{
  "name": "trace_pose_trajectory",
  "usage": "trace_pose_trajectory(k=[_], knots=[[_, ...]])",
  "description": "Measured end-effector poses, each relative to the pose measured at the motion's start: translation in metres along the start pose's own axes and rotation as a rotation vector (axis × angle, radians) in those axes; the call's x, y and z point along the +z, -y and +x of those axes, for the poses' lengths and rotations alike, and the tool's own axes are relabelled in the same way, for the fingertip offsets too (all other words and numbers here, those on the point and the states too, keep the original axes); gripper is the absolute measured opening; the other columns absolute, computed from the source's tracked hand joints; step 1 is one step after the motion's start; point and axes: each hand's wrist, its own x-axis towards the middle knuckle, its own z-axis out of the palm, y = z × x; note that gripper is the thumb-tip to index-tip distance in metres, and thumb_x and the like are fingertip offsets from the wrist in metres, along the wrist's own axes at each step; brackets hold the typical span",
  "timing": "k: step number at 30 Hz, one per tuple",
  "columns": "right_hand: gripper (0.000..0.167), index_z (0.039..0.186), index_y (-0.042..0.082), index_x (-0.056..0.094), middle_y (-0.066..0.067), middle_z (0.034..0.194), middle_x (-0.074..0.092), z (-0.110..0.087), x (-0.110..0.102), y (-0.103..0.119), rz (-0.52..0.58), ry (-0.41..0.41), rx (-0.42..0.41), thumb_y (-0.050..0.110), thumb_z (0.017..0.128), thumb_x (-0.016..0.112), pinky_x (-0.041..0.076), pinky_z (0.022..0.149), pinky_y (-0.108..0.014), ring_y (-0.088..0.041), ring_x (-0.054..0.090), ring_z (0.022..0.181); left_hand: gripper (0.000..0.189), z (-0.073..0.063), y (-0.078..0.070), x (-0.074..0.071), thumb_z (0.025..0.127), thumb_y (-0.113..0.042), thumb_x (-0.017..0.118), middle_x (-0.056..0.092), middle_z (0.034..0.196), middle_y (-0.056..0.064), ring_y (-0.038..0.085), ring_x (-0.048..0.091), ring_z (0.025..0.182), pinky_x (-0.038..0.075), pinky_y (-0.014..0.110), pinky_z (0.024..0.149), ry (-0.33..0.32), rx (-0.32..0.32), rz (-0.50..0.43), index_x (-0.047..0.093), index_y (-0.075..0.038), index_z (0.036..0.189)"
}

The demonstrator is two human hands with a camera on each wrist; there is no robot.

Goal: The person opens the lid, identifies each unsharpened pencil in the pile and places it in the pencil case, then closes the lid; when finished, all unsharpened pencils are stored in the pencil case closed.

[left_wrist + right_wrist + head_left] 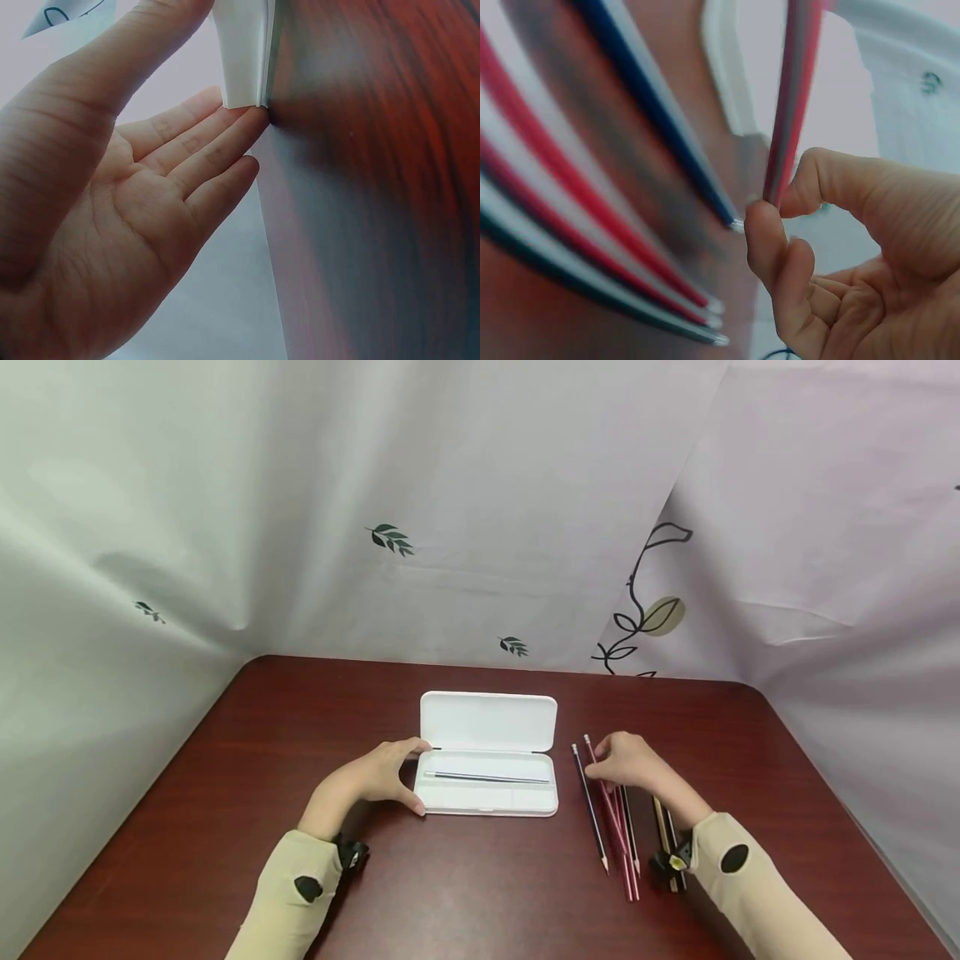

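A white pencil case (487,722) lies open on the table, its lid tipped back. One pencil (487,778) with a pale and dark barrel lies lengthwise inside it. My left hand (372,775) grips the case's left end, thumb at the near corner and fingers at the far one. To the right of the case, my right hand (630,762) pinches a red striped pencil (789,105) between thumb and fingertips. Below that hand lie a dark blue pencil (591,810), more red pencils (627,864) and a black pencil (630,831).
Several dark and gold pencils (664,828) lie further right, partly under the right wrist. The dark red wooden table (480,885) meets a pale curtain (465,510) with leaf prints at its back and sides.
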Motion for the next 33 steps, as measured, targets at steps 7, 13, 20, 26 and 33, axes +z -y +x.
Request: trace_pose_trajectory(k=[7, 13, 20, 26, 33], knots=[[0.033, 0.102, -0.012, 0.062, -0.003, 0.067, 0.065, 0.007, -0.024, 0.001, 0.184, 0.041, -0.006, 0.01, 0.078, 0.06, 0.056, 0.067, -0.035, -0.012, 0.064, 0.062, 0.089, -0.002, 0.0, -0.001, 0.056, -0.031, 0.089, 0.056, 0.126, 0.019, 0.031, 0.052, 0.119, 0.038, 0.046, 0.101, -0.007, 0.006, -0.001, 0.047, 0.002, 0.127], [0.029, 0.105, -0.012, 0.06, -0.004, 0.069, 0.065, 0.018, -0.029, 0.01, 0.282, -0.011, -0.132, 0.006, 0.083, 0.057, 0.055, 0.064, -0.035, -0.015, 0.061, 0.063, 0.089, -0.003, 0.0, -0.001, 0.056, -0.032, 0.089, 0.057, 0.125, 0.019, 0.03, 0.051, 0.12, 0.038, 0.045, 0.101, -0.008, -0.01, -0.01, 0.047, 0.0, 0.127], [0.02, 0.104, -0.003, 0.058, -0.014, 0.083, 0.065, 0.033, -0.02, 0.03, 0.253, -0.086, -0.385, 0.002, 0.085, 0.057, 0.051, 0.063, -0.032, -0.018, 0.062, 0.068, 0.087, -0.002, -0.002, 0.001, 0.056, -0.031, 0.089, 0.055, 0.127, 0.019, 0.031, 0.053, 0.119, 0.039, 0.046, 0.1, -0.011, 0.009, -0.018, 0.047, 0.0, 0.126], [0.02, 0.1, 0.005, 0.058, -0.007, 0.084, 0.062, 0.047, -0.005, 0.046, 0.236, -0.202, -0.575, -0.003, 0.082, 0.06, 0.048, 0.063, -0.025, -0.013, 0.059, 0.074, 0.088, -0.001, -0.003, 0.001, 0.056, -0.031, 0.089, 0.055, 0.128, 0.018, 0.029, 0.052, 0.12, 0.038, 0.045, 0.101, -0.012, -0.009, -0.022, 0.047, -0.001, 0.127], [0.025, 0.099, 0.008, 0.056, 0.0, 0.081, 0.062, 0.054, 0.017, 0.061, 0.129, -0.141, -0.701, 0.0, 0.077, 0.064, 0.051, 0.062, -0.025, -0.01, 0.06, 0.073, 0.088, 0.001, -0.005, 0.0, 0.055, -0.031, 0.09, 0.056, 0.127, 0.018, 0.029, 0.052, 0.12, 0.038, 0.044, 0.101, -0.008, -0.033, -0.03, 0.047, -0.003, 0.127]])
